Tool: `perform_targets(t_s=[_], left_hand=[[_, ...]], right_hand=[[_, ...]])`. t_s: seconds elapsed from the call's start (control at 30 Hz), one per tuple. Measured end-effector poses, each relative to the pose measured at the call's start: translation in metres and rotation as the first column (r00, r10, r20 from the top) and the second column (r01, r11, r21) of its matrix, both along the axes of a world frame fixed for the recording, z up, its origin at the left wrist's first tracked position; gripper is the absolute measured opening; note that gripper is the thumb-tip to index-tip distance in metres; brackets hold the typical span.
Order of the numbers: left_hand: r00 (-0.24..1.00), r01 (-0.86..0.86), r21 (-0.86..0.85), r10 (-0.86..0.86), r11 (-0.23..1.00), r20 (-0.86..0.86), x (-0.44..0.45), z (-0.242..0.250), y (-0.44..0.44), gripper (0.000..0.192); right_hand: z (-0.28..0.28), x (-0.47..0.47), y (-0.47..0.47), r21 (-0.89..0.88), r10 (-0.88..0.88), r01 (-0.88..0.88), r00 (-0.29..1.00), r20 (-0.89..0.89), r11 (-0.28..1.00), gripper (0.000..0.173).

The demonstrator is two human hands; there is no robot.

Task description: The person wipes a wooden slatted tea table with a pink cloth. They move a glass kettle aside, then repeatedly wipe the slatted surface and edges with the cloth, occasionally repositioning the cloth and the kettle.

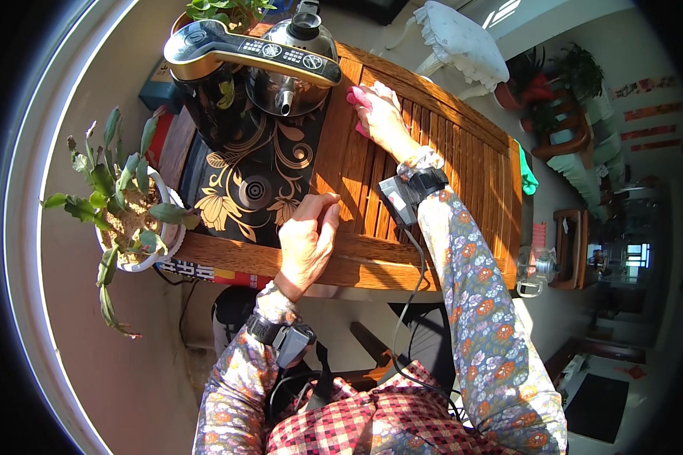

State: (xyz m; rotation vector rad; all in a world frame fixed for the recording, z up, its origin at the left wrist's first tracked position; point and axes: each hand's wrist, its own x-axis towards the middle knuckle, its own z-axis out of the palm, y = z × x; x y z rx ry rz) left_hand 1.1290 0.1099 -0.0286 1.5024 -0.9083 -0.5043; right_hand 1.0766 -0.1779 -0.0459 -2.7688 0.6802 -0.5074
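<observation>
My right hand [384, 119] presses a bunched pink cloth [359, 98] onto the far part of a slatted wooden tea tray [461, 153]. Curled fingers on my left hand [308, 242] rest by the tray's near left portion, beside a black panel [293, 153] with gold floral patterns; I see nothing held there. On that panel, near its middle, is a round dark fitting [255, 190]. Beyond it stands a shiny kettle [293, 94], partly hidden under the black-and-gold arm of an electric water dispenser [205, 48]. Sunlight and shadow stripe the slats.
A potted cactus [105, 182] in a white pot [173, 227] stands left of the tray; another leafy plant [227, 11] is behind the dispenser. A green cloth [527, 170] hangs at the right edge, near a clear container [538, 264]. A cable [418, 278] trails from my right wrist device.
</observation>
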Motion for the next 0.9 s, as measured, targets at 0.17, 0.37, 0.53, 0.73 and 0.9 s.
perform_targets(t_s=[0.17, 0.37, 0.53, 0.73, 0.9], left_hand=[[0.998, -0.026, -0.019, 0.027, 0.999, 0.056, 0.0, -0.002, -0.002, 0.012], [0.998, -0.03, -0.042, 0.032, 0.999, 0.051, 0.0, -0.004, -0.002, 0.012], [0.999, -0.014, -0.055, 0.016, 0.998, 0.036, -0.001, -0.005, -0.001, 0.012], [0.999, -0.025, -0.035, 0.027, 0.999, 0.046, 0.0, -0.004, -0.001, 0.012], [0.998, -0.016, -0.041, 0.018, 0.999, 0.054, 0.001, -0.004, 0.0, 0.013]], right_hand=[[0.014, -0.03, 0.074, 0.034, -0.034, 0.032, 0.997, 0.073, 0.999, 0.041], [0.031, -0.072, 0.148, 0.099, 0.076, -0.065, 0.991, -0.111, 0.993, 0.046], [0.05, -0.09, 0.15, 0.128, 0.232, -0.222, 0.97, -0.069, 0.967, 0.049], [0.072, -0.07, 0.128, 0.334, -0.09, 0.054, 0.992, 0.094, 0.941, 0.034], [0.063, -0.054, 0.126, 0.012, -0.002, 0.0, 0.991, 0.137, 1.0, 0.027]])
